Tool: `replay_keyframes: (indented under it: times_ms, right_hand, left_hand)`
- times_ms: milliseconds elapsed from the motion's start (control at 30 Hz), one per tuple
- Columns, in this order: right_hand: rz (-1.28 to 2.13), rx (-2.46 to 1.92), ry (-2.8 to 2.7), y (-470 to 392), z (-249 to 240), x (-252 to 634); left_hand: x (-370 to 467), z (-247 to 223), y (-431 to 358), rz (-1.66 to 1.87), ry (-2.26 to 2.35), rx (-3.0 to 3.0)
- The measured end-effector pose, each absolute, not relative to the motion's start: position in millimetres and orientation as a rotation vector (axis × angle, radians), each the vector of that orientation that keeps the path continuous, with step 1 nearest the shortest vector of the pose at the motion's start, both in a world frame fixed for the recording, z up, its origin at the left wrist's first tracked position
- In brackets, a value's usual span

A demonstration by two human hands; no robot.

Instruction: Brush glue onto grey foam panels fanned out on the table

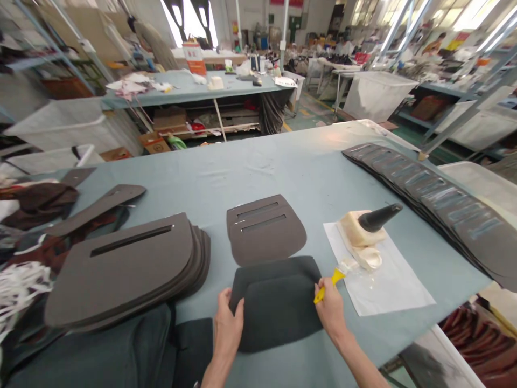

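A dark fabric-like panel (278, 302) with rounded corners lies in front of me, partly overlapping the lower edge of two slotted brown-grey panels (269, 237). My left hand (228, 320) grips its left edge between thumb and fingers. At the opposite edge, my right hand (329, 304) holds a yellow-handled brush (336, 277), its fingers also against the panel. The brush's pale bristles point right, toward a glue-smeared container (357, 229) with a black cone-shaped piece (379, 217) on it. A white sheet (388, 285) lies under the container.
A stack of slotted panels (133, 269) stands at left, beside dark cloth (105, 350). Long panels with shiny smears (428, 188) lie fanned along the right edge of the blue-green table (242, 167). Another worktable (194, 94) and white bins (377, 94) stand beyond.
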State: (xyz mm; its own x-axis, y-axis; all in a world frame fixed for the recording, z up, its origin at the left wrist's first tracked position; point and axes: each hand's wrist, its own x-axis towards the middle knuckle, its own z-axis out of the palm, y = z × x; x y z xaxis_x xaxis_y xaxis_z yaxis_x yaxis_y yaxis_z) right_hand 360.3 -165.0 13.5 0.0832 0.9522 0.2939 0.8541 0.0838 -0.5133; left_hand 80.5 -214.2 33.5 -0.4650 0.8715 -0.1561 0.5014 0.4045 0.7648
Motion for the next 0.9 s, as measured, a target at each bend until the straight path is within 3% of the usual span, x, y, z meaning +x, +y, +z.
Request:
replay_keyframes:
  times_ms: [167, 333, 633, 800, 900]
  right_hand:
    - [0.181, -1.706, -1.839, -60.8, 22.8, 344.2]
    - [0.251, -1.766, -1.927, -6.1, 15.2, 333.9]
    - [0.283, -1.747, -1.977, 8.4, 3.5, 339.3]
    - [0.096, -1.776, -2.027, -5.8, 27.1, 348.0]
    - [0.047, -1.749, -1.994, -34.5, 51.3, 369.7]
  left_hand:
    - [72.7, 27.6, -147.2, 1.08, 2.158, 1.115]
    - [69.2, 16.4, -106.5, 1.029, 2.254, 1.086]
    - [71.0, 5.7, -99.4, 1.045, 2.34, 1.271]
    - [72.3, 29.1, -111.4, 0.822, 2.563, 1.405]
    - [64.6, 37.2, -130.7, 0.603, 2.457, 1.299]
